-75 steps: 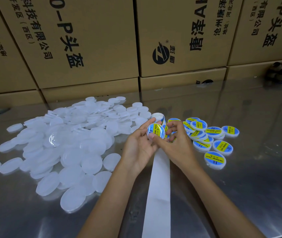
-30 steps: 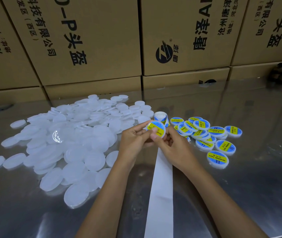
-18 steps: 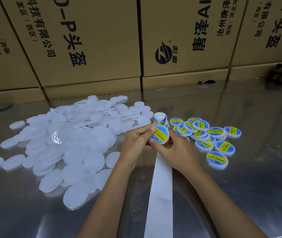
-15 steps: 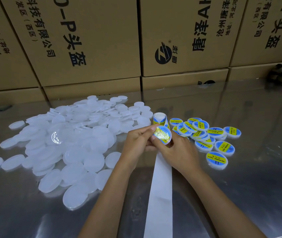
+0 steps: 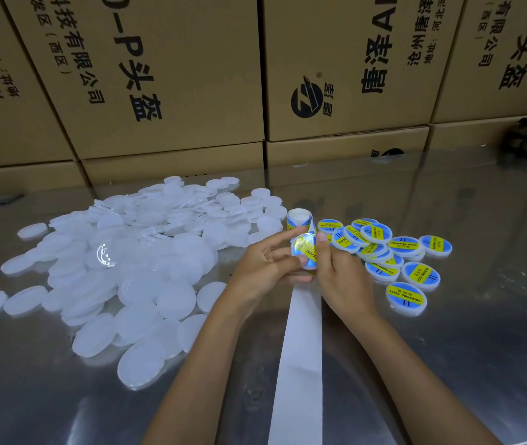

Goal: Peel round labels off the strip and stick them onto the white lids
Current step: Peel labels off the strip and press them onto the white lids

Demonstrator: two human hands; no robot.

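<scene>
Head view: we've got one lid (image 5: 304, 252) up off the table (image 5: 448, 348), both hands on it. Left hand (image 5: 265, 271) pinches its left edge w/ curled fingers; right hand (image 5: 339, 271) grips the right edge, thumb over the rim. Prob. rubbing the label flat. Label roll (image 5: 299, 220) stands just far of the hands, spent backing strip (image 5: 300, 348) trailing near, so next label's close. Blank lids (image 5: 133, 268) heaped left, labelled lids (image 5: 393, 255) right — keeps done & undone apart.
</scene>
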